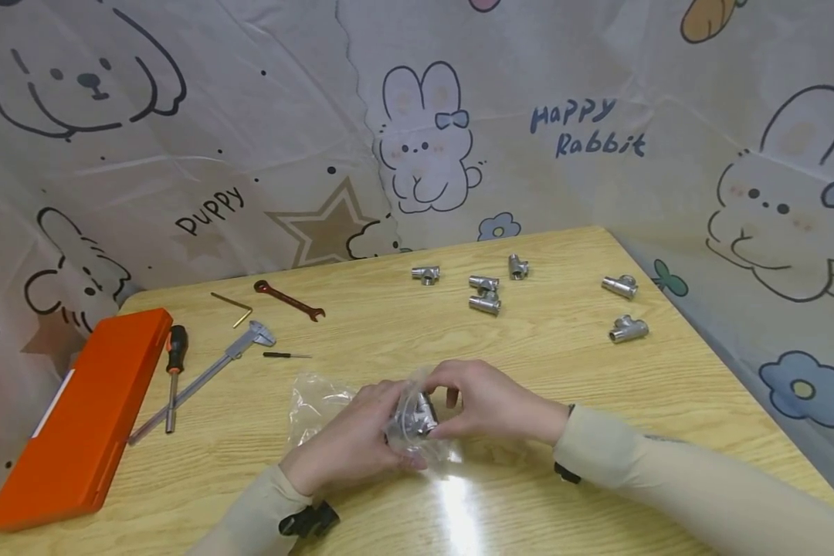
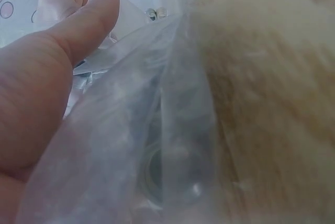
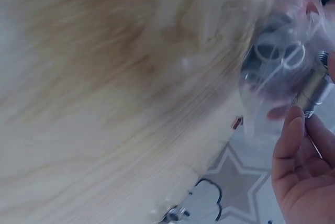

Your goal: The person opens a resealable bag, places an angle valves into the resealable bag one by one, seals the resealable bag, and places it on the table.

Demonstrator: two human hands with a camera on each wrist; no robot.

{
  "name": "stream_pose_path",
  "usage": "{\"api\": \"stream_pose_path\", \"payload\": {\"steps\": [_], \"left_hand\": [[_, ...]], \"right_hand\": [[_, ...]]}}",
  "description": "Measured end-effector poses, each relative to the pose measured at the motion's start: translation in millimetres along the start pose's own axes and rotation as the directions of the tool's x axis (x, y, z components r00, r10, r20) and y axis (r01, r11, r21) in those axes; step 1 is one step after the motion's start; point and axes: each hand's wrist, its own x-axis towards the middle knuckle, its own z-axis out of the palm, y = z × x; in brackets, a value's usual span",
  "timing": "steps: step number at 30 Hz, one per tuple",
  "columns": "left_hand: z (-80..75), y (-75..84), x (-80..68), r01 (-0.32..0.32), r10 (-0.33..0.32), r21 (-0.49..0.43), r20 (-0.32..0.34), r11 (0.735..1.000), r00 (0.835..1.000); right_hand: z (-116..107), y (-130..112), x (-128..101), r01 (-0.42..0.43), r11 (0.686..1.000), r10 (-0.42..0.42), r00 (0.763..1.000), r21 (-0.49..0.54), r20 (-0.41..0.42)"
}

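Right now both hands meet low over the tabletop [image 1: 542, 355]. The left hand [image 1: 350, 444] grips a clear plastic bag [image 1: 320, 405], fingers curled round it; the right hand [image 1: 486, 401] pinches a metal fitting [image 1: 417, 417] at its mouth

A clear plastic bag [image 1: 320, 405] lies crumpled at the table's near middle. Inside its right end sits a silver pipe fitting [image 1: 417, 417].

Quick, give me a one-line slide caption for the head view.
Both hands, left hand and right hand, hold a clear plastic bag containing a metal fitting above the wooden table.
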Motion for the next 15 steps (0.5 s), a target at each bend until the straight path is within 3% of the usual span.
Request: {"api": "stream_pose_path", "payload": {"steps": [7, 15], "left_hand": [[-1.1, -0.9, -0.1, -0.023, 0.023, 0.000, -0.009, 1.000, 1.000], [-5.2, -2.8, 1.0, -0.049, 0.048, -0.034, -0.024, 0.998, 0.999]], "right_hand": [[12.8, -9.9, 10.9, 0.062, 0.994, -0.062, 0.998, -0.094, 0.008], [22.7, -16.7, 18.8, 0.017, 0.978, -0.017, 1.000, -0.209, 0.005]]}}
